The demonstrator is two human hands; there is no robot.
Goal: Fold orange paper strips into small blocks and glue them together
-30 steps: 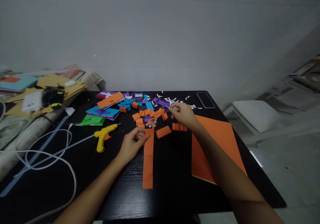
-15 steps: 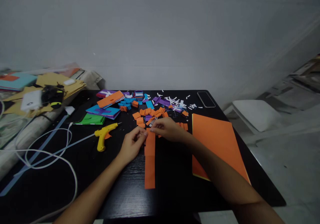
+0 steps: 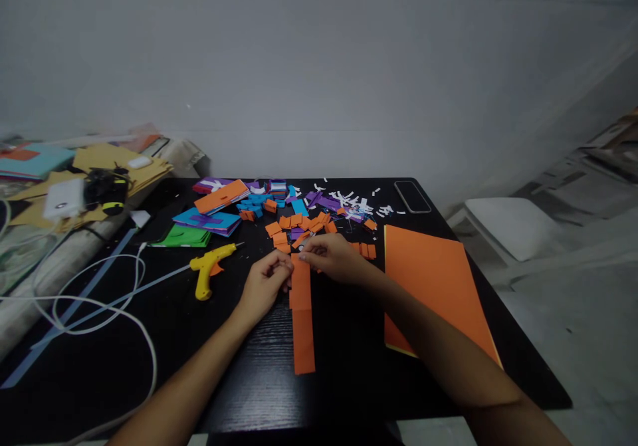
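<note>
A long orange paper strip (image 3: 302, 326) lies lengthwise toward me on the black table (image 3: 249, 399), with a crease or joint across its middle. At its far end, the curled fingers of my left hand (image 3: 266, 280) grip the left edge. My right hand (image 3: 331, 256) pinches the top of the same strip from the right. Just beyond my hands is a pile of small folded orange paper pieces (image 3: 304, 222). Whether either hand holds a smaller piece as well is too small to tell.
A yellow glue gun (image 3: 209, 270) and a white cable (image 3: 142, 330) lie left. Folded coloured papers (image 3: 219, 197) and white scraps (image 3: 349, 200) are at the back. Orange sheets (image 3: 433, 280) and a phone (image 3: 412, 197) lie right, with a white stool (image 3: 508, 226) beyond.
The near end of the orange strip has swung slightly to the right. Both hands keep nearly the same place and grip, and the view has shifted a little.
</note>
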